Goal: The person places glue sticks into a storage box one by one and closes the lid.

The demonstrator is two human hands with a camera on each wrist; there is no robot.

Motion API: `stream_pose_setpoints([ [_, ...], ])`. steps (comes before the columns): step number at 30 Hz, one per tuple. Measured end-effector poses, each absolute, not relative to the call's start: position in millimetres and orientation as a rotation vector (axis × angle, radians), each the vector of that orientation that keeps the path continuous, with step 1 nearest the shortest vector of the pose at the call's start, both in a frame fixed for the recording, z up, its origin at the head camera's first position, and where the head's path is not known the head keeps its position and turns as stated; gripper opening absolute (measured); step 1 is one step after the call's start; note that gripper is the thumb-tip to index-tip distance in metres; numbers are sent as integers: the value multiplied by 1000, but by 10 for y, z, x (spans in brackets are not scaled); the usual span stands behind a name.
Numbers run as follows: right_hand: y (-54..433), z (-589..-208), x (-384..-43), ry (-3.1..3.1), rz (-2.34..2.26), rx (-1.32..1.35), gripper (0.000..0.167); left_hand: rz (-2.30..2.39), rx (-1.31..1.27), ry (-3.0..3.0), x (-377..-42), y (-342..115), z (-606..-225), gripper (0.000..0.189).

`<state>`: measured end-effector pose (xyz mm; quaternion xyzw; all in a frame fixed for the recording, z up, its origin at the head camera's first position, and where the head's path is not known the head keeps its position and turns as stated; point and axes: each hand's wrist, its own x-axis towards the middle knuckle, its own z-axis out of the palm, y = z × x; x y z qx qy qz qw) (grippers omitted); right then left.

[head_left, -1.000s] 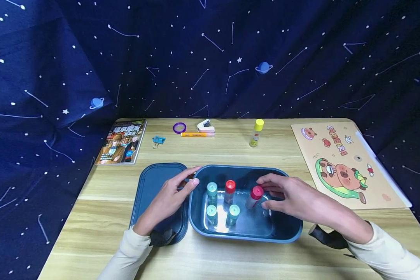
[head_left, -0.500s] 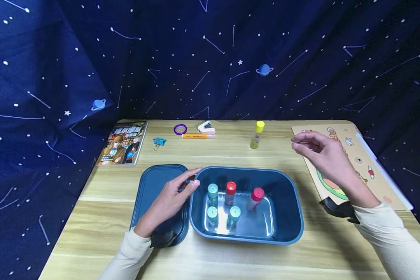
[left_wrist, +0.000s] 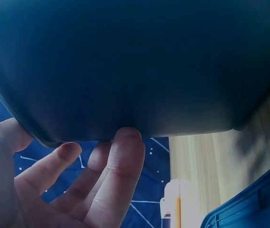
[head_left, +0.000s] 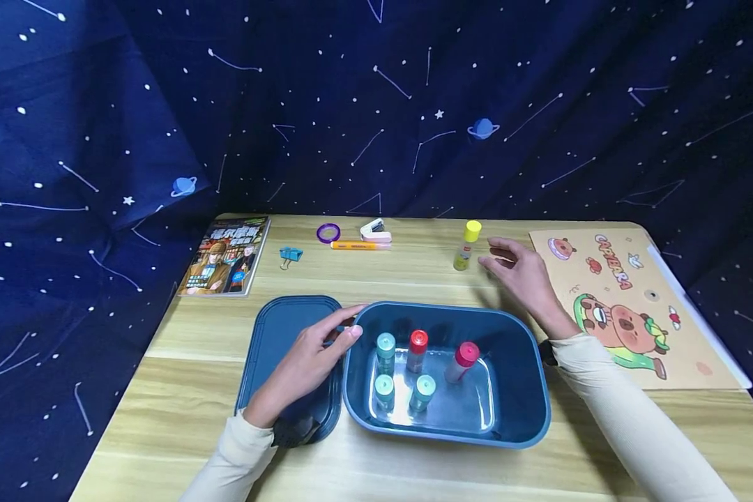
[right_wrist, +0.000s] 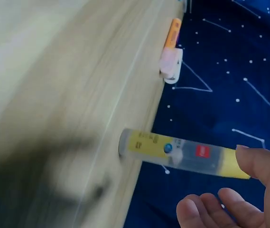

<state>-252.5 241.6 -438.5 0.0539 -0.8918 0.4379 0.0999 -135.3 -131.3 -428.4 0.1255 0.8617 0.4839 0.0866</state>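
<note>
A dark blue plastic box (head_left: pixel 448 440) holds several small capped bottles: a teal-capped bottle (head_left: pixel 385 352) and others of its kind at the left, a red-capped bottle (head_left: pixel 417 348), and a magenta-capped bottle (head_left: pixel 463 361). My left hand (head_left: pixel 310 362) holds the box's left rim, thumb at the edge; in the left wrist view its fingertips (left_wrist: pixel 127 137) press the outer wall. A clear glue bottle with a yellow cap (head_left: pixel 467 245) stands upright at the back. Just right of it, my right hand (head_left: pixel 523 275) has thumb and fingers spread; its thumb overlaps the cap in the right wrist view.
The box's lid (head_left: pixel 288 328) lies left of the box, under my left arm. Along the back are a comic book (head_left: pixel 226 258), blue binder clip (head_left: pixel 291 255), purple ring (head_left: pixel 328 233), orange marker (head_left: pixel 354 245) and white stapler (head_left: pixel 375 231). A capybara folder (head_left: pixel 634 307) lies right.
My right hand left the magenta-capped bottle standing in the box, came up out over the folder, then moved left to beside the yellow-capped glue bottle. The left hand stayed at the rim.
</note>
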Motion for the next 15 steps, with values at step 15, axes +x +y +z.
stream_pose_setpoints([
  [15, 2161, -4435, -2920, -2621, 1446, 132, 42, 1426, 384, 2571, -1364, -1336, -4297, 43],
])
